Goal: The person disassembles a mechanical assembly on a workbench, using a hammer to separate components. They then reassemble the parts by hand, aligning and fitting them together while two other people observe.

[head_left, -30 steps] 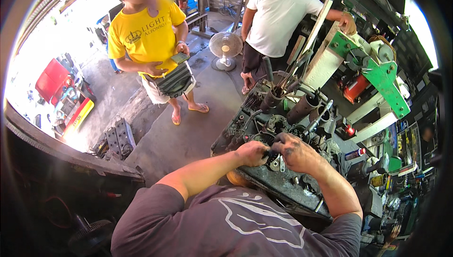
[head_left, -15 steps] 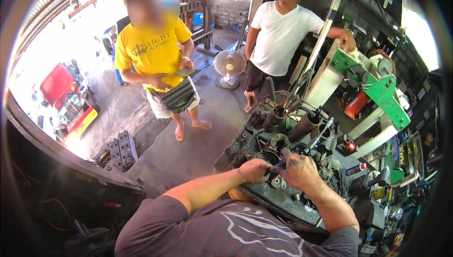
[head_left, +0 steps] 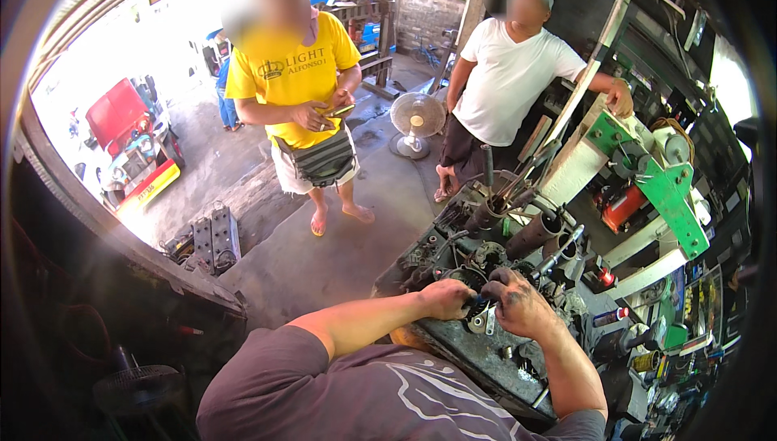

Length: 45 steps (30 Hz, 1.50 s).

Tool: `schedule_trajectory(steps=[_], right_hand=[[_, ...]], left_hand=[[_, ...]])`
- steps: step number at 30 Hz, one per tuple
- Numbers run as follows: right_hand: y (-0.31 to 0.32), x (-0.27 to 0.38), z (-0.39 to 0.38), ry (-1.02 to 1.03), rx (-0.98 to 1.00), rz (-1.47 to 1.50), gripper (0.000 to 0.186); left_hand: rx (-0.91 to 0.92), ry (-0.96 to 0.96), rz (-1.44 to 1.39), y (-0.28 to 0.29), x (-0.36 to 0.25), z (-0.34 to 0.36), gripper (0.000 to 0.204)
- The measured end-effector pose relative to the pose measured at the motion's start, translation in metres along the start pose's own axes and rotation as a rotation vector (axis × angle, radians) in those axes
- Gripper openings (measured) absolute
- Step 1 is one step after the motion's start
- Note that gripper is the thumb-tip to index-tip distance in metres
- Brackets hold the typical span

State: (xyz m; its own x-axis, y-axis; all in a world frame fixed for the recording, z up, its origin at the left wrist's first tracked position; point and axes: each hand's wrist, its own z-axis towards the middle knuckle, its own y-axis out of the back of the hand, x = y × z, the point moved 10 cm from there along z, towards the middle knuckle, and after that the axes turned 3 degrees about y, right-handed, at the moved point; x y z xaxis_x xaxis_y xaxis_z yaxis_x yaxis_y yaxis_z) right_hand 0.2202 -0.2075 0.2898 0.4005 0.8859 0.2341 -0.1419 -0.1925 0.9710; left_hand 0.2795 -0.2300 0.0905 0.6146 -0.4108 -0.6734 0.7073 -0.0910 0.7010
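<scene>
My left hand [head_left: 447,299] is closed at the near edge of the bench, its fingertips around a small dark part [head_left: 478,306]. My right hand [head_left: 522,305], its fingers blackened with grime, is curled and pinches the same part from the other side. The part's exact kind is mostly hidden by my fingers. Just beyond my hands lies a round, toothed metal piece [head_left: 468,277]. A small shiny metal fitting [head_left: 479,324] rests on the bench just below the held part.
The dark workbench [head_left: 461,354] carries many greasy parts, upright metal tubes [head_left: 530,235] and a ratchet-like tool [head_left: 560,253]. A green-and-white frame [head_left: 676,210] stands right. Beyond are a fan [head_left: 418,116], a person in yellow [head_left: 295,77] holding a phone, and a person in white [head_left: 518,73].
The view has shifted, so the surroundings sit further right and lower. My hands stay together on the dark part, with my right fingers more curled. The person in yellow has brought both hands together at the phone.
</scene>
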Motion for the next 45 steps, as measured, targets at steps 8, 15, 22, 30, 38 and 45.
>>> schedule_trajectory(steps=[8,15,22,30,38,45], right_hand=[[-0.007,-0.017,-0.002,-0.21,0.125,-0.008,0.051],[-0.012,-0.036,-0.017,-0.411,0.114,-0.081,0.051],[-0.008,-0.034,-0.015,-0.366,0.038,-0.057,0.045],[-0.002,-0.023,-0.013,-0.318,-0.03,-0.02,0.042],[-0.002,-0.018,-0.012,-0.26,-0.025,0.016,0.042],[-0.007,-0.016,-0.009,-0.263,-0.006,0.007,0.052]], left_hand=[[0.028,-0.065,0.002,-0.012,0.007,0.004,0.037],[0.061,-0.058,0.09,-0.022,0.016,0.013,0.026],[0.176,0.057,0.031,-0.033,0.027,0.019,0.027],[0.152,-0.042,0.202,-0.033,0.019,0.02,0.032],[0.19,-0.006,0.157,-0.031,0.017,0.018,0.039],[0.085,-0.035,0.103,-0.022,0.014,0.017,0.027]])
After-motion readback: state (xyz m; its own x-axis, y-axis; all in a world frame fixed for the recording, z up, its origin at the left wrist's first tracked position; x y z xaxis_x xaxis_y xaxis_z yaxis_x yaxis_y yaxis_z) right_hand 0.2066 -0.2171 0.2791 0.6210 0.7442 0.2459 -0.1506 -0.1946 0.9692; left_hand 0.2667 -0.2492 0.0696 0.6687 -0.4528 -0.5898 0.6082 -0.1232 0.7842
